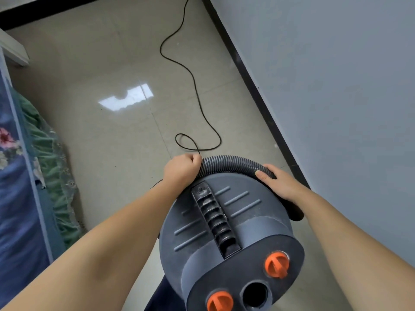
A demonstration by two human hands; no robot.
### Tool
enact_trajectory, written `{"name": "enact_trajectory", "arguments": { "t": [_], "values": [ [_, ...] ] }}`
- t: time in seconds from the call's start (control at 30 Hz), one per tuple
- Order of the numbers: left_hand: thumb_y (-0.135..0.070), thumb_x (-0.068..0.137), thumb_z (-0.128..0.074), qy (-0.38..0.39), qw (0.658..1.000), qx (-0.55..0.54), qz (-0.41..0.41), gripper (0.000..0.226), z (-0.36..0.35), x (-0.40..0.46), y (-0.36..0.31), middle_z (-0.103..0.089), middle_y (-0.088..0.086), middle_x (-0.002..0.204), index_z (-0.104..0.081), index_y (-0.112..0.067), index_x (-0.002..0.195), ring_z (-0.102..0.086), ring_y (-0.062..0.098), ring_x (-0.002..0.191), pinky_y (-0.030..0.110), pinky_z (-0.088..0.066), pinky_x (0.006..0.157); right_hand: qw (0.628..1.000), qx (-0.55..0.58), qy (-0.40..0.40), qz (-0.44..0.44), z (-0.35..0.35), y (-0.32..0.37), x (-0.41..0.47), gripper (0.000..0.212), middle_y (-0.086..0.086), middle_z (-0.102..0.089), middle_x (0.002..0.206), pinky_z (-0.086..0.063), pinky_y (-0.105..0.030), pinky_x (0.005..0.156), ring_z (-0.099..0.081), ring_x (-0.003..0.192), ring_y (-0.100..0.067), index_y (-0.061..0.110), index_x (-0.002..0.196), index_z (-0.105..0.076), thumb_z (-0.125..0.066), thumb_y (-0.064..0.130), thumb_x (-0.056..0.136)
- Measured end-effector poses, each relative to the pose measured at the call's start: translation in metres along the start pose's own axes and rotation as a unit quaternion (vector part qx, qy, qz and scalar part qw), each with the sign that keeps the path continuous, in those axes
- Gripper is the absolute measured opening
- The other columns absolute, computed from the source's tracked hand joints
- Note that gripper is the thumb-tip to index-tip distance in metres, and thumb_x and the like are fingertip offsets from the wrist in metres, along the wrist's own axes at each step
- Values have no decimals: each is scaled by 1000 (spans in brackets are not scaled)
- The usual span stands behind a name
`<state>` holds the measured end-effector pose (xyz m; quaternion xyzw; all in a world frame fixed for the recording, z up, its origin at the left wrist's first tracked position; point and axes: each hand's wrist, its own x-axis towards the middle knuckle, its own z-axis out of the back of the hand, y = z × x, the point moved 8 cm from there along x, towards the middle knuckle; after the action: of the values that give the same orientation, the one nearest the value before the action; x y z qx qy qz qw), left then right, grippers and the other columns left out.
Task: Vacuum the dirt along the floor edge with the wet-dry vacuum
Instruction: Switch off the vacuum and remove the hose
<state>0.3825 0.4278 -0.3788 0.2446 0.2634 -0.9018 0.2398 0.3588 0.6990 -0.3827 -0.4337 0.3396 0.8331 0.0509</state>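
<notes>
The grey wet-dry vacuum (224, 239) fills the lower middle of the head view, with two orange knobs and a round port near me. Its ribbed black hose (229, 163) arcs over the far rim of the lid. My left hand (182, 170) grips the hose at its left end, fingers curled round it. My right hand (277, 182) holds the hose at its right end, thumb on top and fingers wrapped underneath. The hose's smooth black end (296, 212) sticks out past my right wrist. No dirt is plainly visible along the black skirting (253, 86).
A black power cord (197, 97) snakes across the beige tiled floor and loops just beyond my left hand. A pale wall (336, 75) runs along the right. A bed with a blue floral cover and green frill (45, 153) lines the left.
</notes>
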Motion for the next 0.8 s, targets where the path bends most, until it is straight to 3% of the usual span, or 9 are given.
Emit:
{"name": "enact_trajectory", "arguments": {
  "t": [0.1,0.23,0.37,0.47,0.53,0.63,0.8],
  "values": [
    [-30,97,-29,-29,999,12,-12,43,-1,4,5,-48,6,60,-44,-11,60,-47,29,70,31,-27,54,1000,-17,-3,1,-5,4,7,34,3,-59,110,-37,-27,80,-54,99,-15,26,123,-52,-49,47,96],
    [-38,100,-25,-22,999,28,-23,49,-9,13,8,-64,8,85,-65,-12,88,-55,28,84,31,-35,68,1000,-22,-3,-5,-7,5,14,36,0,-59,112,-36,-27,82,-54,100,-16,24,126,-52,-50,45,96],
    [-38,100,-26,-7,999,3,-38,35,-18,22,11,-63,4,94,-56,-23,90,-58,30,98,31,-35,70,1000,-27,-4,-12,-7,6,16,36,2,-60,109,-37,-27,80,-55,98,-15,24,124,-54,-50,46,96],
    [-39,100,-26,-6,999,-22,-45,41,-20,24,13,-64,5,118,-57,-23,120,-56,28,111,33,-40,78,999,-28,-4,-15,-5,7,15,37,4,-61,111,-38,-27,82,-57,102,-14,25,124,-55,-52,48,94],
    [-38,100,-25,9,999,-35,-38,44,-21,22,13,-61,7,123,-51,-21,131,-55,28,114,34,-40,81,999,-35,-2,-12,-5,10,10,39,4,-60,114,-39,-27,83,-56,103,-14,26,125,-54,-52,49,94],
    [-34,102,-26,49,997,-47,-35,42,-19,13,7,-58,14,123,-54,-12,125,-53,31,112,35,-39,84,998,-64,-12,3,0,21,0,46,0,-55,128,-40,-32,94,-53,114,-18,26,134,-49,-49,50,95],
    [-33,100,-38,62,994,-41,-81,41,10,-22,-25,-49,13,133,-53,-14,133,-46,28,123,35,-38,102,995,-93,-17,25,10,58,-26,51,-1,-41,148,-33,-40,111,-41,134,-21,30,143,-41,-42,52,96]
  ]
}}
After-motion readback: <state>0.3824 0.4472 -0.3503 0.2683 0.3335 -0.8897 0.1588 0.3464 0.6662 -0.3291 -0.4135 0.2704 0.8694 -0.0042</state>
